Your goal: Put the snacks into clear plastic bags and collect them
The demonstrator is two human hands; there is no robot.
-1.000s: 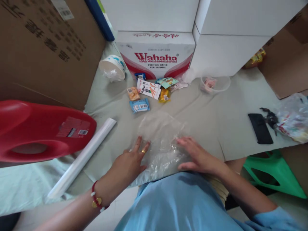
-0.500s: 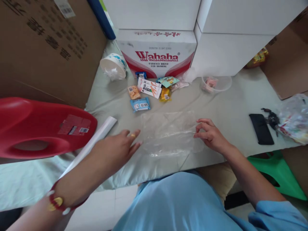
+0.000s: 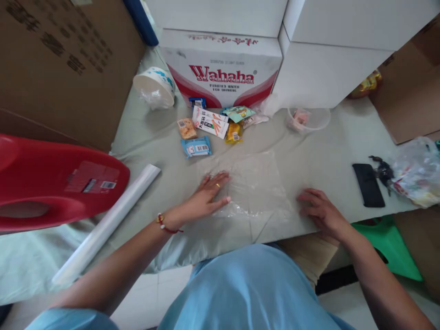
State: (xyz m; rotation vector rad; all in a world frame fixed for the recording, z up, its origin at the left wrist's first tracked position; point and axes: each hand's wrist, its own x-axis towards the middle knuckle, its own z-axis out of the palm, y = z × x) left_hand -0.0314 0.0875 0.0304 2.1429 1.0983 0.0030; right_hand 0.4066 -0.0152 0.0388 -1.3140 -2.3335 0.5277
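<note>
A clear plastic bag (image 3: 261, 183) lies flat on the cloth-covered table in front of me. My left hand (image 3: 209, 195) rests on the bag's left part with its fingers spread. Just off the bag's right edge, my right hand (image 3: 319, 208) hovers with its fingers loosely bent and apart, a little blurred, holding nothing. Beyond the bag is a group of small packaged snacks: a blue packet (image 3: 196, 147), an orange-brown packet (image 3: 187, 129), a white packet (image 3: 210, 122), a yellow packet (image 3: 234, 133) and a green packet (image 3: 238, 113).
A white roll (image 3: 110, 222) and a red jug (image 3: 99, 183) lie at the left. A paper tub (image 3: 154, 87) stands near the Wahaha carton (image 3: 223, 68) at the back. To the right are a clear plastic bowl (image 3: 318, 121), a black phone (image 3: 368, 184), keys (image 3: 383, 171) and a filled plastic bag (image 3: 417, 169).
My left hand has moved right onto the plastic bag and lies flat there. My right hand has come off the bag's right edge, moving right and toward me.
</note>
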